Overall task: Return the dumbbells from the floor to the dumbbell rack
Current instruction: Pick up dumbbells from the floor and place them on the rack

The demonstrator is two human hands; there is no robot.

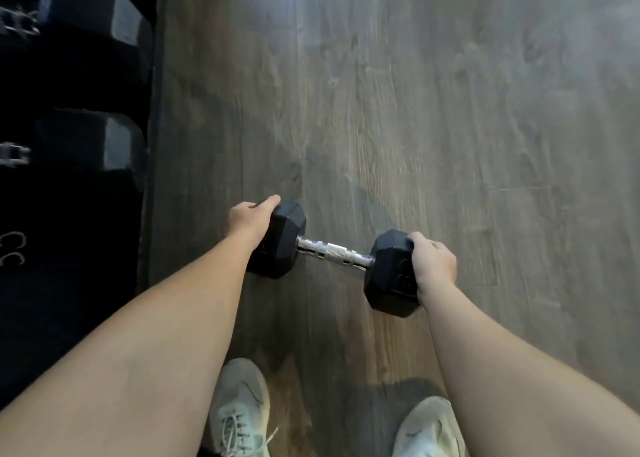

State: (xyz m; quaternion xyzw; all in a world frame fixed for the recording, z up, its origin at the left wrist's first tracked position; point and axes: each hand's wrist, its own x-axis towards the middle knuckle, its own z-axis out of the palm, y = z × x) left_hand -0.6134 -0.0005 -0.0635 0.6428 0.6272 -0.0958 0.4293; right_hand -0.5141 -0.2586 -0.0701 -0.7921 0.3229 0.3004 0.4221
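Observation:
A black hex dumbbell (332, 250) with a chrome knurled handle is held level over the wooden floor, in front of my feet. My left hand (251, 219) cups the outer face of its left head. My right hand (434, 266) wraps the outer face of its right head. The bare handle between the heads is untouched. At the left edge stands the dark dumbbell rack (69, 197), holding two black hex dumbbells (117, 17) (114, 143) with only their near heads showing.
Grey-brown wood plank floor (450, 93) spreads to the right and ahead. My two pale sneakers (242, 411) (429, 429) stand at the bottom. The rack's dark edge (154, 179) runs down the left side.

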